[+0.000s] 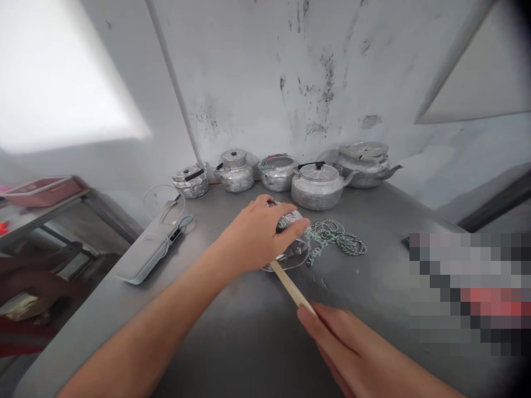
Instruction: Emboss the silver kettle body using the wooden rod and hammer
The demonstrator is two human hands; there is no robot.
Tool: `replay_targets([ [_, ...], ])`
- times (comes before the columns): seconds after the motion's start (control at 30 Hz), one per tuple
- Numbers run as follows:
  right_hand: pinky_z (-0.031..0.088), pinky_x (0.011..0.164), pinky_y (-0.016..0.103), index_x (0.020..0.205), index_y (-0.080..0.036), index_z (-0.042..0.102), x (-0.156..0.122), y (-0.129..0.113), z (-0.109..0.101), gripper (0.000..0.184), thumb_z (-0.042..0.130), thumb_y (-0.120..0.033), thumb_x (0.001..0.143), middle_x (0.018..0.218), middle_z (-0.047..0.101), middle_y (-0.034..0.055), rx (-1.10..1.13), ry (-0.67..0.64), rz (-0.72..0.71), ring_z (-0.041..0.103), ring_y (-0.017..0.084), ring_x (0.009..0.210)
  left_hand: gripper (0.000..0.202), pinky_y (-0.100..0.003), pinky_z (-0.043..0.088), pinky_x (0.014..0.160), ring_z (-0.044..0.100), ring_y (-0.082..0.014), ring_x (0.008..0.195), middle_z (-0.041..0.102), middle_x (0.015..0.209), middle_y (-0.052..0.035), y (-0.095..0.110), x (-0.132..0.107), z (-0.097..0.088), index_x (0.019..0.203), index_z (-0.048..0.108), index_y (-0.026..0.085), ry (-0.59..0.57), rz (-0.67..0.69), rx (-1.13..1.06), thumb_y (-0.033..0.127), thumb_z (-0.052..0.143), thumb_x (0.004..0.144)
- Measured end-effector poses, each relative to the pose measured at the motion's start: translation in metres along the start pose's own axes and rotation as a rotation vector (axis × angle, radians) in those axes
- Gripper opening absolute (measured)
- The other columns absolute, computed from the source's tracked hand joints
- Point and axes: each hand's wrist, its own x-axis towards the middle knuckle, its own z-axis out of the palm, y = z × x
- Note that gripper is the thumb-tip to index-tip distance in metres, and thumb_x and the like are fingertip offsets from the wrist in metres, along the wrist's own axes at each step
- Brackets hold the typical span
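Note:
Near the middle of the table, my left hand point(261, 232) is curled over a small silvery metal pot point(305, 258), its round mouth turned toward me. A green-and-white cord point(346, 241) lies partly on the pot under my fingers and runs off in loose loops to the right. In my right hand point(336, 331) I grip a pale wooden stick point(291, 286), slanting up to the pot's mouth. The stick's far end is hidden behind my left hand.
Along the wall stand several aluminium kettles, including a black-knobbed kettle point(317, 190) and a large one point(367, 168). A grey case point(147, 251) with a cable lies on the table point(215, 342) at left. A pink basket point(45, 190) sits on a side shelf.

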Motion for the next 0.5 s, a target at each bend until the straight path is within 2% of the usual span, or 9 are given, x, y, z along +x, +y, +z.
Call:
replay_targets([
  [0.13,0.045,0.044,0.024,0.074,-0.026,0.050,0.0017,-0.0030,0.0014,0.054,0.026,-0.067,0.100,0.043,0.046,-0.0072,0.016,0.035,-0.022,0.045,0.011,0.037,0.043,-0.045,0.044,0.105,0.049,-0.0327,0.135,0.064,0.129,-0.0077,-0.0007,0.0004,-0.0006,0.135,0.065,0.031,-0.010,0.015,-0.077,0.054,0.044,0.105],
  [0.27,0.044,0.042,0.026,0.073,-0.027,0.053,0.0052,0.0013,0.0001,0.052,0.030,-0.066,0.099,0.038,0.046,-0.0063,-0.031,0.051,-0.081,0.046,0.013,0.033,0.044,-0.045,0.043,0.107,0.045,-0.0328,0.139,0.065,0.133,-0.0056,-0.0005,0.0020,0.0021,0.135,0.066,0.030,0.020,0.014,-0.104,0.054,0.049,0.103],
  [0.37,0.043,0.041,0.027,0.075,-0.028,0.055,0.0081,0.0057,-0.0012,0.055,0.024,-0.065,0.100,0.038,0.049,-0.0046,-0.014,0.019,-0.109,0.048,0.015,0.032,0.044,-0.048,0.036,0.114,0.038,-0.0333,0.145,0.066,0.136,-0.0032,-0.0012,0.0042,0.0055,0.135,0.066,0.028,0.036,0.026,-0.108,0.054,0.051,0.103],
  [0.5,0.045,0.046,0.027,0.075,-0.027,0.056,0.0078,0.0044,0.0021,0.051,0.028,-0.060,0.102,0.039,0.046,-0.0059,-0.036,0.115,-0.117,0.047,0.014,0.036,0.042,-0.052,0.028,0.120,0.029,-0.0337,0.151,0.065,0.139,0.0016,-0.0014,0.0064,0.0069,0.134,0.066,0.029,0.013,0.043,-0.137,0.054,0.050,0.104],
])
